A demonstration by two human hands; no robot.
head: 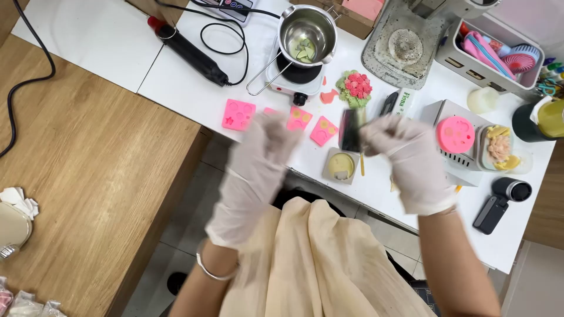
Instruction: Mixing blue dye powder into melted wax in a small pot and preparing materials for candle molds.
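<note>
Cream apron [320,258] nearest, across the lap. Above it, both hands in pale gloves, raised over the near edge of the white counter [188,88]. Left hand [255,176] blurred — fingers loosely bent and not gripping anything; silver bangle [214,271] at its wrist. Right hand [411,161] with fingers pinching a flat dark rectangular piece [350,130], held upright between the two hands, just above the counter. Directly under the piece: small square mould [341,166] with a pale yellow fill, thin yellow stick just beside it. Behind the left hand, a row of pink silicone moulds [239,114] lying flat. Right of the right hand, round pink mould [455,134] on a white box, then a clear tub of pale flower shapes [499,148]. Further back — green and pink flower piece [355,88], steel melting pot [308,35] on a small hotplate, black heat tool [191,51] with its cord.
</note>
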